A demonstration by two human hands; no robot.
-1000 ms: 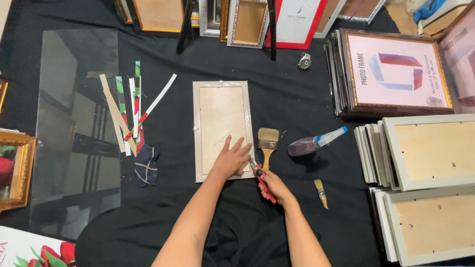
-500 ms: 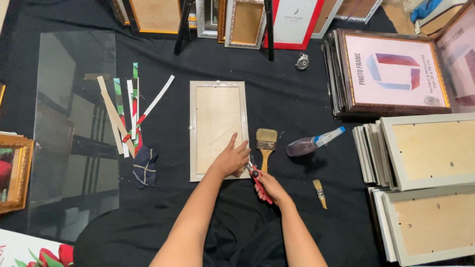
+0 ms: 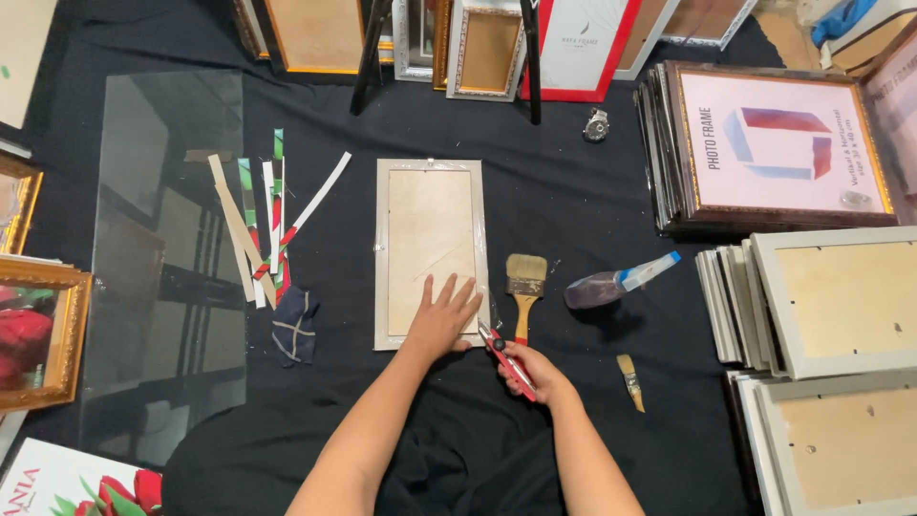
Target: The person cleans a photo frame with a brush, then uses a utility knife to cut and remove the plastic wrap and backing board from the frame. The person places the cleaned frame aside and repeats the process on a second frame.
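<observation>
A silver picture frame (image 3: 430, 172) lies face down on the black cloth, its pale backing board up. My left hand (image 3: 441, 318) presses flat on the frame's lower right part, fingers spread. My right hand (image 3: 537, 375) grips red-handled pliers (image 3: 504, 355), whose tip touches the frame's lower right corner. A flat paintbrush (image 3: 524, 287) with a wooden handle lies just right of the frame.
A spray bottle (image 3: 616, 284) and a small brush (image 3: 629, 380) lie to the right. Stacks of frames (image 3: 821, 296) fill the right side. A glass sheet (image 3: 158, 258), paper strips (image 3: 267, 220) and a dark rag (image 3: 294, 325) lie left. More frames lean along the far edge.
The hands stay at the frame's lower right corner; the left hand's fingers have spread a little. The view has shifted slightly.
</observation>
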